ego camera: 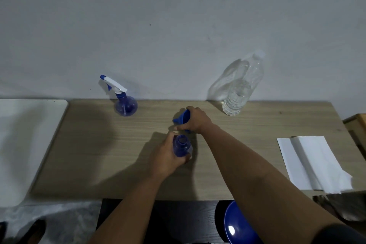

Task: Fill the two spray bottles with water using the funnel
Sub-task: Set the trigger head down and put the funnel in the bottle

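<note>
A blue spray bottle without its top (182, 146) stands in the middle of the wooden table (95, 144), its mouth open and facing up. My left hand (166, 154) is wrapped around its body. Just behind it, my right hand (195, 120) grips a blue funnel (183, 118), tilted on its side and slightly beyond the bottle's mouth. A second blue spray bottle (125, 103) with its white and blue trigger head on stands at the back left by the wall. A clear plastic water bottle (240, 91) with a white cap stands at the back right.
White folded paper towels (311, 162) lie on the table's right side. A white surface (21, 140) adjoins the table on the left. A blue round object (237, 226) sits below the front edge. A wooden object (356, 125) is at the far right.
</note>
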The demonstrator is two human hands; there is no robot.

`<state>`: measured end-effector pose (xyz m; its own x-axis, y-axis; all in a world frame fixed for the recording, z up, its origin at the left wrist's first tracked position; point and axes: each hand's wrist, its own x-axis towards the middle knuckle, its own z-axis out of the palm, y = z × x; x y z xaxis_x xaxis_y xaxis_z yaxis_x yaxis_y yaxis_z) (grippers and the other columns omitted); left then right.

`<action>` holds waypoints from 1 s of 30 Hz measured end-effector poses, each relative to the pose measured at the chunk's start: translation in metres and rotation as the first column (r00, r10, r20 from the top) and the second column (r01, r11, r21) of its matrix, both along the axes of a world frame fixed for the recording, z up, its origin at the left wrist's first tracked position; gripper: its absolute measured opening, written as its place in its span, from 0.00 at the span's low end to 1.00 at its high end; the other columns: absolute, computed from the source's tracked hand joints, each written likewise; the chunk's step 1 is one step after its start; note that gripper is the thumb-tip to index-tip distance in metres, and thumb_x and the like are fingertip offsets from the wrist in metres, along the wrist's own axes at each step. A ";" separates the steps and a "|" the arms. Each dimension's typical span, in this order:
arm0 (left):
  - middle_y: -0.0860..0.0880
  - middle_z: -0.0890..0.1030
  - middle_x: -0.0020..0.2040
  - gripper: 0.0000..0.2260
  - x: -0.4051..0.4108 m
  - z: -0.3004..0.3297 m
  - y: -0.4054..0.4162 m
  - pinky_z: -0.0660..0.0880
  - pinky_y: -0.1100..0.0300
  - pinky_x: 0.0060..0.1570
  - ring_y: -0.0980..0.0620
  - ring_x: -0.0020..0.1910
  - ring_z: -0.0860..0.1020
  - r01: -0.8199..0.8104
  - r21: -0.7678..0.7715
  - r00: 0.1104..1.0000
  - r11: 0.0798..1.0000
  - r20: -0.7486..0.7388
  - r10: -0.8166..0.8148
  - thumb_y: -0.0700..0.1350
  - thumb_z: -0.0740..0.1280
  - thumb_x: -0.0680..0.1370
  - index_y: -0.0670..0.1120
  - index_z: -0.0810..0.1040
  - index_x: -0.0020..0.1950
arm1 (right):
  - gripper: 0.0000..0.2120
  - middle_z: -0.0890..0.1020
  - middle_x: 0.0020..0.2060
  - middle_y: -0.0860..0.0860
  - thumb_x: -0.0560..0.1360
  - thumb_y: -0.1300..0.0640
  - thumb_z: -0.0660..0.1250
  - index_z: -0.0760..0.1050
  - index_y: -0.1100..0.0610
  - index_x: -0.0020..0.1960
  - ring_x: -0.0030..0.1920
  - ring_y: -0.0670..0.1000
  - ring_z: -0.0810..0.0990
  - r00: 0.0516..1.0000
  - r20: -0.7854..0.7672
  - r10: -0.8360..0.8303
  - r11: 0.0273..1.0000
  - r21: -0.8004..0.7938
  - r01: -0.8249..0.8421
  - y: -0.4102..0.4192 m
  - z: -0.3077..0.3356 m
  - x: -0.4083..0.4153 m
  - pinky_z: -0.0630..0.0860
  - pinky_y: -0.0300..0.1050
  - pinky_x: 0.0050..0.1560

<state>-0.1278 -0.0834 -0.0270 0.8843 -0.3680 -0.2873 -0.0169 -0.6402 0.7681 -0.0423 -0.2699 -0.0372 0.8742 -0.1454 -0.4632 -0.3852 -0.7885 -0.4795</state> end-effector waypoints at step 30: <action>0.56 0.82 0.45 0.22 -0.037 0.002 -0.096 0.76 0.59 0.42 0.53 0.44 0.82 -0.080 -0.133 0.995 0.988 -0.074 0.071 0.50 0.80 0.68 0.48 0.77 0.57 | 0.45 0.74 0.67 0.47 0.61 0.45 0.88 0.72 0.44 0.74 0.68 0.50 0.74 0.916 0.387 -0.108 0.937 0.347 -0.036 -0.081 0.116 -0.144 0.75 0.45 0.67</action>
